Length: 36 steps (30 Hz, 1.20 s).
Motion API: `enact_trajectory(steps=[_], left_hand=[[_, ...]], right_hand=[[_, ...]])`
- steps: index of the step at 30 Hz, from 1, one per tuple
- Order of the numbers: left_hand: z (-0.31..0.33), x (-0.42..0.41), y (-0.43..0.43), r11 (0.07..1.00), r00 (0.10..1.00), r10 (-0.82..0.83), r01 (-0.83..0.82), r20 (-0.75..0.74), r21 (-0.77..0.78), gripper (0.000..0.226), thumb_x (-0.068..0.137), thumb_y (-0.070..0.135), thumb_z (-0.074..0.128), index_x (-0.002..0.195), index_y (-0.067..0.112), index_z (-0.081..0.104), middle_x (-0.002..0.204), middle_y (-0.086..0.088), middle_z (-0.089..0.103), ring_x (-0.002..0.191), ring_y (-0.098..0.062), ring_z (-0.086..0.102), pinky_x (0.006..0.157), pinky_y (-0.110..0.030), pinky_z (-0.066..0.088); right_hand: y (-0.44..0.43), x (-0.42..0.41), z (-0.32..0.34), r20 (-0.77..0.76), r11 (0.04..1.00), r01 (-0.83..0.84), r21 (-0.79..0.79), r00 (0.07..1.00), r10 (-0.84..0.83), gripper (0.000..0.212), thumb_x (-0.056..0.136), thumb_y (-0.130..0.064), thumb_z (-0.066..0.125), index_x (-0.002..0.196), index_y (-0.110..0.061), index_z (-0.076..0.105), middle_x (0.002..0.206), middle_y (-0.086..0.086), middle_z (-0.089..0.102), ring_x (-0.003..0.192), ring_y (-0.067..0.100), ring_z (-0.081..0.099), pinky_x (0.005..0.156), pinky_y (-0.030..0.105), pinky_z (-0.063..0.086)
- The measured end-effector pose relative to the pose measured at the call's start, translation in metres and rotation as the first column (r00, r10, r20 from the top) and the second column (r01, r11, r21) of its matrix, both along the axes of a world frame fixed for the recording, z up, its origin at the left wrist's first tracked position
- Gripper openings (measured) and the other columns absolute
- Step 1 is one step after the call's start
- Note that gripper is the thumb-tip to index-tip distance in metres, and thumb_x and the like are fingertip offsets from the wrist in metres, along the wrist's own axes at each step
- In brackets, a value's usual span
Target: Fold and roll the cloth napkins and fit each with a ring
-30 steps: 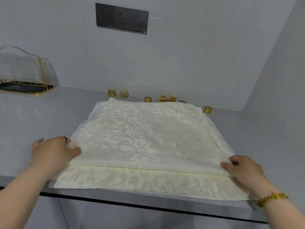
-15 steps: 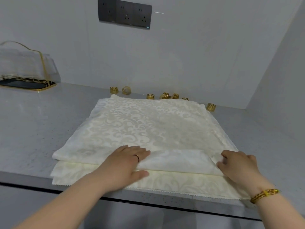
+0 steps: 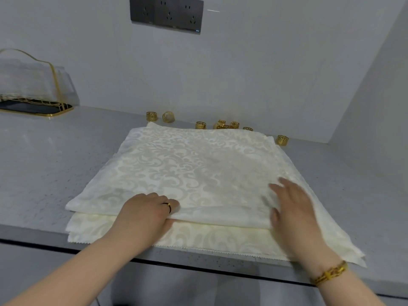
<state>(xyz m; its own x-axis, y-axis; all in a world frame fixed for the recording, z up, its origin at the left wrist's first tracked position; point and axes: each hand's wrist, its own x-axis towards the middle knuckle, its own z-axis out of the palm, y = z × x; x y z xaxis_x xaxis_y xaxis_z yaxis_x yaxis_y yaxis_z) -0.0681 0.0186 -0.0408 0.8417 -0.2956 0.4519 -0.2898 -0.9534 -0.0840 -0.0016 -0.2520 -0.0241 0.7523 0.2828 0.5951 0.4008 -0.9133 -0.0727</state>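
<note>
A stack of cream damask napkins lies on the grey counter. The top napkin (image 3: 187, 168) has its near edge folded over into a thick hem. A yellower napkin (image 3: 212, 238) sticks out beneath it toward the counter's front edge. My left hand (image 3: 145, 214) pinches that folded near edge, thumb underneath, fingers curled on top. My right hand (image 3: 291, 206) lies flat with fingers spread on the right part of the fold, blurred by motion. Several gold napkin rings (image 3: 223, 124) stand along the wall behind the stack, one ring (image 3: 282, 140) apart at the right.
A clear holder with a gold frame on a black tray (image 3: 33, 106) stands at the far left. A dark socket panel (image 3: 166, 14) is on the wall. A side wall closes the counter on the right. The counter's front edge (image 3: 44, 237) runs just under the napkins.
My left hand came in from the left corner to the middle of the near edge and gripped the fold. My right hand moved from the right corner onto the cloth, flattening it.
</note>
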Motion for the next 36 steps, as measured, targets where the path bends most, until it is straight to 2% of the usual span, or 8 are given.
enact_trajectory(steps=[5,11,16,20,23,27,31,36], left_hand=[[0.0,0.005,-0.004,1.0,0.999,-0.018,0.017,0.038,0.01,0.044,0.057,0.029,0.036,0.079,0.031,0.074,0.054,0.013,0.056,0.049,-0.004,0.052,0.044,-0.009,0.035],[-0.004,0.001,0.002,0.988,0.994,-0.105,0.106,0.021,-0.11,0.022,0.059,0.03,0.051,0.064,0.032,0.073,0.067,0.022,0.064,0.076,-0.003,0.043,0.057,-0.01,0.039],[-0.004,-0.008,0.024,0.968,0.991,-0.126,0.114,-0.039,-0.224,0.03,0.069,0.038,0.042,0.068,0.036,0.072,0.07,0.031,0.062,0.084,0.004,0.049,0.059,0.001,0.034],[0.0,-0.015,0.034,0.791,0.974,-0.065,-0.083,-0.218,-0.606,0.01,0.061,0.063,0.048,0.058,0.06,0.057,0.072,0.055,0.049,0.087,0.026,0.047,0.076,0.007,0.032],[-0.001,-0.009,0.038,0.684,0.973,-0.036,-0.141,-0.227,-0.715,0.027,0.079,0.03,0.068,0.069,0.052,0.057,0.067,0.039,0.059,0.082,0.008,0.058,0.073,0.0,0.037],[0.008,-0.003,0.037,0.755,0.96,0.094,-0.242,-0.265,-0.609,0.018,0.084,0.03,0.061,0.087,0.045,0.052,0.096,0.016,0.057,0.097,-0.004,0.053,0.075,-0.017,0.036],[0.014,0.002,0.036,0.849,0.96,0.08,-0.206,-0.267,-0.486,0.026,0.084,0.031,0.061,0.083,0.048,0.041,0.09,0.02,0.051,0.082,0.001,0.049,0.066,-0.007,0.034],[0.007,0.002,0.04,0.977,0.989,-0.091,0.066,-0.115,-0.203,0.023,0.076,0.024,0.052,0.071,0.035,0.072,0.075,0.025,0.064,0.083,0.0,0.046,0.064,-0.003,0.033]], right_hand=[[0.054,-0.02,-0.012,-0.158,0.857,-0.512,-0.048,0.852,0.5,0.042,0.085,-0.042,0.038,0.105,-0.017,0.065,0.108,-0.001,0.069,0.101,0.01,0.058,0.08,0.023,0.049],[0.06,-0.019,-0.015,-0.229,0.86,-0.509,-0.033,0.842,0.489,0.034,0.069,-0.03,0.04,0.08,-0.029,0.073,0.077,-0.017,0.071,0.071,-0.002,0.066,0.063,0.008,0.047],[0.022,-0.01,-0.011,-0.219,0.887,-0.462,-0.007,0.866,0.449,0.03,0.071,-0.027,0.044,0.076,-0.023,0.073,0.075,-0.012,0.071,0.08,0.002,0.058,0.072,0.009,0.043],[0.003,-0.007,-0.002,-0.361,0.917,-0.343,0.204,0.844,0.396,0.018,0.086,-0.018,0.057,0.096,-0.017,0.072,0.084,-0.019,0.061,0.081,-0.002,0.055,0.079,-0.002,0.036],[0.001,0.0,0.002,-0.468,0.917,-0.269,0.295,0.796,0.384,0.021,0.09,-0.014,0.053,0.104,-0.017,0.067,0.088,-0.02,0.056,0.078,-0.011,0.05,0.072,-0.003,0.035],[0.013,0.01,0.004,-0.485,0.944,-0.25,0.217,0.811,0.326,0.019,0.092,-0.017,0.047,0.106,-0.025,0.058,0.077,-0.02,0.051,0.067,-0.002,0.046,0.063,0.009,0.036],[0.019,0.017,0.003,-0.449,0.96,-0.271,0.068,0.851,0.272,0.01,0.088,-0.015,0.051,0.087,-0.024,0.046,0.075,-0.012,0.046,0.061,0.005,0.042,0.058,0.018,0.032],[0.017,0.019,-0.004,-0.199,0.915,-0.391,-0.1,0.909,0.367,0.017,0.072,-0.017,0.05,0.062,-0.02,0.063,0.064,-0.009,0.061,0.066,0.01,0.047,0.062,0.017,0.036]])
